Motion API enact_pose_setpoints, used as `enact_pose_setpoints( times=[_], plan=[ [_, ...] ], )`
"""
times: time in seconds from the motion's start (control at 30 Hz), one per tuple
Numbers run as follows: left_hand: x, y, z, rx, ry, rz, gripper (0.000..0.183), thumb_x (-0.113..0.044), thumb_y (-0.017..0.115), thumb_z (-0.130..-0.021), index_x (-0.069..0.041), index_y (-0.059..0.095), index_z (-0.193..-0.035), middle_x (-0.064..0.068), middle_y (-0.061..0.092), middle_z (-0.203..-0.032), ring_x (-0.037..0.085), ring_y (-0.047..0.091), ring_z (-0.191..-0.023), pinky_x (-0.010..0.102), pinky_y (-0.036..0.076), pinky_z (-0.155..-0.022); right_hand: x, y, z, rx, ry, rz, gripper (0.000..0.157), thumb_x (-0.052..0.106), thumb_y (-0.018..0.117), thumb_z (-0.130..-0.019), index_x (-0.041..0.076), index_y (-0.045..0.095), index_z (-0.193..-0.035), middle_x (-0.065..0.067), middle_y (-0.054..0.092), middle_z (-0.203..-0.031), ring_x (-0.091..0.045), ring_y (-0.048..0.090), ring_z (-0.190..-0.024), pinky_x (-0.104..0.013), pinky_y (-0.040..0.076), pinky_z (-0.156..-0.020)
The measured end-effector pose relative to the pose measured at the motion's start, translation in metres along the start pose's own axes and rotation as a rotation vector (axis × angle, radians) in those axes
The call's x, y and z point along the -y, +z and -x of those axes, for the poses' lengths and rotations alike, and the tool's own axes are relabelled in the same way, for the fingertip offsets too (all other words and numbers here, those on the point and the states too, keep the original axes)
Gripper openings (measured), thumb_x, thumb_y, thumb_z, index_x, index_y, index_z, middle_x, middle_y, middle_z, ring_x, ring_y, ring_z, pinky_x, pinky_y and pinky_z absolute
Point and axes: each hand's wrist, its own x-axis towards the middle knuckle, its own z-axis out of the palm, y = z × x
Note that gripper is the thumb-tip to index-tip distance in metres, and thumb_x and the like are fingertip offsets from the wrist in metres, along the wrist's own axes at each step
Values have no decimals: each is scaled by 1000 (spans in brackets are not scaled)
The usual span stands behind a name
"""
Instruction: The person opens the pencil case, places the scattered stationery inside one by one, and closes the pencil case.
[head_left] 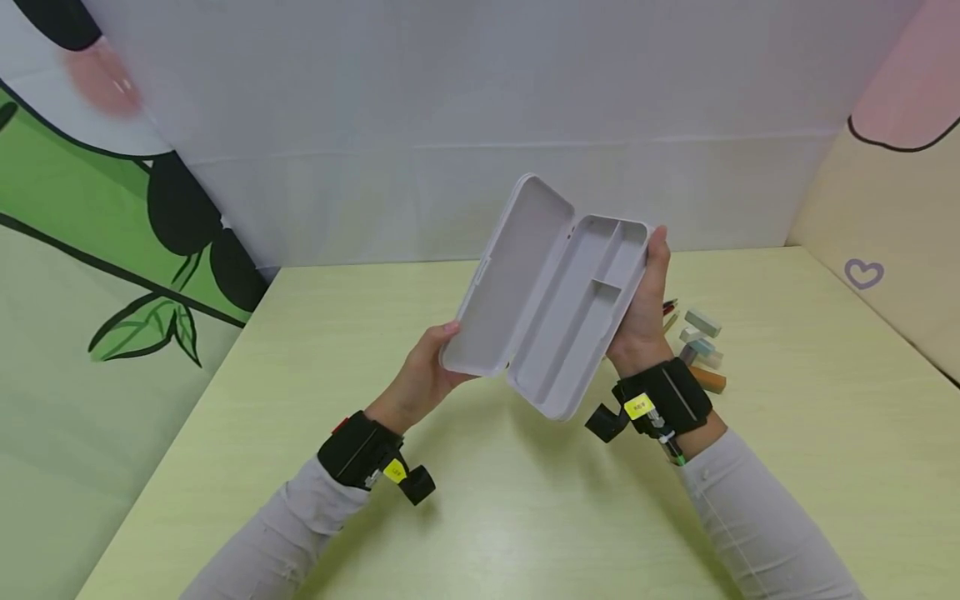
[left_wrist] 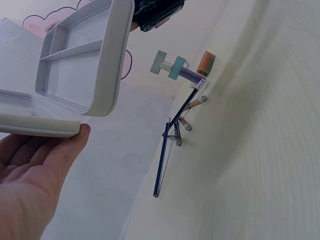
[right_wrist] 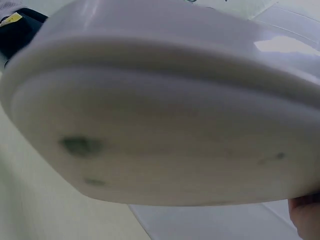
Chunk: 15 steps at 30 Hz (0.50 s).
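A white plastic pencil case [head_left: 558, 333] is held up above the table, unfolded at its hinge with the inside towards the head camera. My left hand [head_left: 423, 379] grips the lower end of its lid [head_left: 517, 258], thumb on the rim and fingers behind. At the opposite side my right hand [head_left: 643, 325] holds the outer edge of the compartment half, its fingers mostly hidden behind the case. Dividers split that half into several compartments, with nothing lying in them. In the right wrist view the underside [right_wrist: 175, 150] fills the picture and carries dark smudges.
Behind my right hand, several small eraser-like blocks [head_left: 702, 322] and an orange-brown cylinder [head_left: 707, 379] lie on the table [head_left: 345, 333]. Dark pencils [left_wrist: 161, 165] and several shorter sticks lie beside them. A pale wall [head_left: 360, 200] stands at the table's back edge.
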Motion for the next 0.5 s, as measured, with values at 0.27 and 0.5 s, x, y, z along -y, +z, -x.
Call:
enact_pose_setpoints(
  times=[0.27,0.5],
  plan=[
    [-4,0,1,-9,4,7,50,-36,24,-93,-15,36,-136,7,49,-117,24,48,-103,37,50,-85,1,3,3,-39,-32,33,66,71,46,-78,13,47,-109,-1,49,-100,-14,45,-91,-28,39,-81],
    [-4,2,1,-42,-20,67,47,-39,26,-93,-19,37,-134,7,49,-116,23,50,-101,38,51,-81,3,4,6,-61,-14,-33,62,67,47,-80,11,45,-108,-3,47,-102,-15,44,-93,-28,40,-80]
  ],
)
